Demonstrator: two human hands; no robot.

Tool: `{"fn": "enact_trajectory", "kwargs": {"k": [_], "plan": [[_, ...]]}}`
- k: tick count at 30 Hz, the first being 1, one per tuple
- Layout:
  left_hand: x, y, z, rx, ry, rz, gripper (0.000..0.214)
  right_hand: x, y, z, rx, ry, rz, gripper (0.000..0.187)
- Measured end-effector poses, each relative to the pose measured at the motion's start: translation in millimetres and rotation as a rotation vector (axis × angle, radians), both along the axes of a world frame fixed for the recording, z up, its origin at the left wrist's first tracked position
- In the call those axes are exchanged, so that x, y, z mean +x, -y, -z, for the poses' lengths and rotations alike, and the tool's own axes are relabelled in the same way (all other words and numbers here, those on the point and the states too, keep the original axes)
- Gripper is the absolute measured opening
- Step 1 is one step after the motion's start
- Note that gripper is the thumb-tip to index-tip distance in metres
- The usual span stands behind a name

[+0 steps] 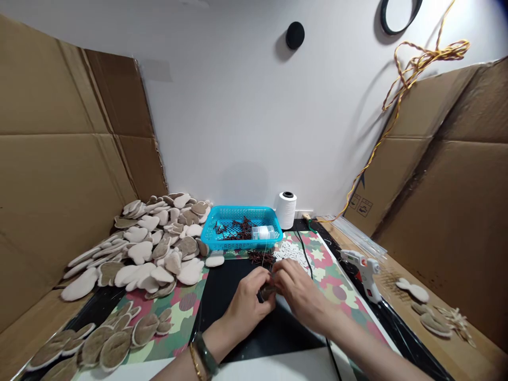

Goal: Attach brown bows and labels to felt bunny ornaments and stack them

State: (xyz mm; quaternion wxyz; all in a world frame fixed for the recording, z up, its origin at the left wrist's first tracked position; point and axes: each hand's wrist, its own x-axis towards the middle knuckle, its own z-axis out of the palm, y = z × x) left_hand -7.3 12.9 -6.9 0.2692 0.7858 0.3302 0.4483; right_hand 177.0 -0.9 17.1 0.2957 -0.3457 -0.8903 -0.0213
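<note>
Cardboard panels (59, 132) stand along both sides of a desk (488, 349), with a white wall (222, 106) behind. Near the middle of the desk, above a black mat (226, 280), the two hands meet. The left hand (246, 307) comes in low from the left, with a bracelet (194, 362) and a dark band (205, 353) on its wrist. The right hand (297, 291) reaches in from the right. Their curled fingers (283, 270) pinch a small dark brown bundle (269, 291) between them, straight ahead of the person. Fingers hide most of it, so its long axis is hard to tell, and neither hand is clearly nearer; both touch it. Just beyond lie dark twiggy strands (260, 257) and a white lace piece (291, 253). Farther back sit a blue basket (241, 227) and a thread cone (286, 210). Padded felt shapes (154, 248) heap up toward the left, and a glue gun (363, 275) lies to the right.
</note>
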Motion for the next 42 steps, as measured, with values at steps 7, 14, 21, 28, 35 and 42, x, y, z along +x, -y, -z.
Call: {"fn": "enact_trajectory", "kwargs": {"k": [7,14,21,28,35,42], "plan": [[-9,-2,-2.8,0.145,-0.092,0.053,0.021,14,-39,-9.7,-0.925,-0.296,-0.173,0.015],[-11,5,-5.6,0.265,-0.118,0.156,0.023,27,-55,13.3,-1.569,-0.506,-0.448,0.046],[-10,8,-9.3,0.345,-0.070,0.031,0.017,24,-31,5.8,-1.109,-0.418,-0.231,0.019],[-10,5,-9.5,0.390,-0.065,0.034,0.020,17,-54,-20.5,-0.586,-0.185,-0.387,0.016],[-12,-3,-2.3,0.428,-0.105,-0.088,0.021,1,-79,-55.5,-0.690,-0.098,-0.235,0.007],[-14,-17,8.0,0.185,0.108,-0.357,0.009,-26,-10,-18.5,-0.371,-0.302,-0.035,0.021]]}}
